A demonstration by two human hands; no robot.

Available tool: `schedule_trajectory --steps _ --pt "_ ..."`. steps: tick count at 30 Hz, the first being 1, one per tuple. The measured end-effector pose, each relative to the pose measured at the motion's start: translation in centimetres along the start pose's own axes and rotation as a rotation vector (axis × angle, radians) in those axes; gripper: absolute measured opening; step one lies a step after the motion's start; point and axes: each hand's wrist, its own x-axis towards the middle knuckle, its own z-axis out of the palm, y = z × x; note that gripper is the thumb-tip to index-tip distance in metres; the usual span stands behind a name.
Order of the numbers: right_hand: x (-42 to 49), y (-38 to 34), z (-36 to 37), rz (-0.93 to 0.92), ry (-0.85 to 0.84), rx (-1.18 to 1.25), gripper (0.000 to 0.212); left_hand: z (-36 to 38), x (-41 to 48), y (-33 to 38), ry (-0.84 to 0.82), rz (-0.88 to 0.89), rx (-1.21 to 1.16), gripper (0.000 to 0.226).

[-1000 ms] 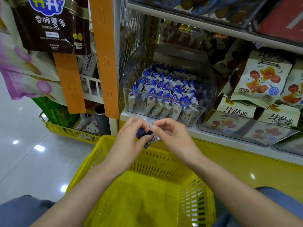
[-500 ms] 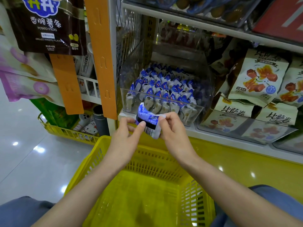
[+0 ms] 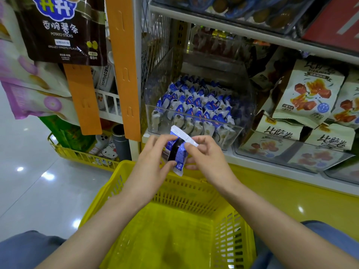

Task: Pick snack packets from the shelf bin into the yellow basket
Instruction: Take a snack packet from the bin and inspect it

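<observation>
L hand (image 3: 152,164) + R hand (image 3: 206,159) pinch blue-white foil snack packet (image 3: 177,152) | at far rim, yellow plastic basket (image 3: 184,192) | risk: slips, falls outside

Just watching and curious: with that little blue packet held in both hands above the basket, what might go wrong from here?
1. The snack packet sits over the far rim of the yellow basket, not its middle; let go here, it might bounce off and land outside.
2. The left hand and right hand hold it only by fingertips, so the shiny wrapper could slip early.
</observation>
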Motion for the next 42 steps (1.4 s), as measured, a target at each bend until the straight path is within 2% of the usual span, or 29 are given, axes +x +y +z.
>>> schedule_trajectory --steps 1,4,8,15,19,23,25,29,34,38,42 --pt "0.1 0.0 -0.1 -0.003 -0.008 -0.016 0.001 0.0 0.0 0.0 -0.013 0.009 0.016 0.057" --pt "0.1 0.1 -0.4 -0.052 -0.008 -0.089 0.015 0.1 -0.2 0.0 -0.020 0.022 0.009 0.046" --pt "-0.6 0.1 -0.1 -0.229 0.006 -0.330 0.018 0.2 -0.3 0.2 -0.007 -0.037 -0.057 0.024" --pt "-1.5 -0.1 -0.2 -0.401 -0.021 -0.616 0.020 -0.3 0.3 0.0 -0.056 -0.148 -0.151 0.017" --pt "-1.6 -0.1 -0.1 -0.449 -0.036 -0.699 0.022 -0.3 0.0 0.0 -0.072 -0.110 -0.050 0.022" --pt "-1.4 -0.1 0.4 -0.401 -0.040 -0.655 0.023 -0.2 -0.1 -0.2 -0.035 -0.104 0.025 0.022" --pt "-1.2 0.1 0.7 -0.347 -0.090 -0.620 0.023 -0.1 0.0 -0.4 -0.007 -0.135 0.022 0.017" --pt "-1.2 0.7 1.1 -0.242 -0.199 -0.572 0.036 0.0 0.1 -0.6 0.045 -0.164 -0.015 0.015" --pt "-0.5 1.0 0.5 -0.185 -0.182 -0.528 0.032 -0.2 0.5 -0.2 -0.019 -0.192 -0.122 0.019" --pt "-0.4 1.0 0.6 -0.174 -0.196 -0.458 0.037 -0.4 0.7 0.0 -0.010 -0.226 -0.153 0.019" --pt "-0.2 1.0 0.6 -0.116 -0.157 -0.368 0.031 0.0 0.7 0.1 -0.030 -0.254 -0.211 0.022"
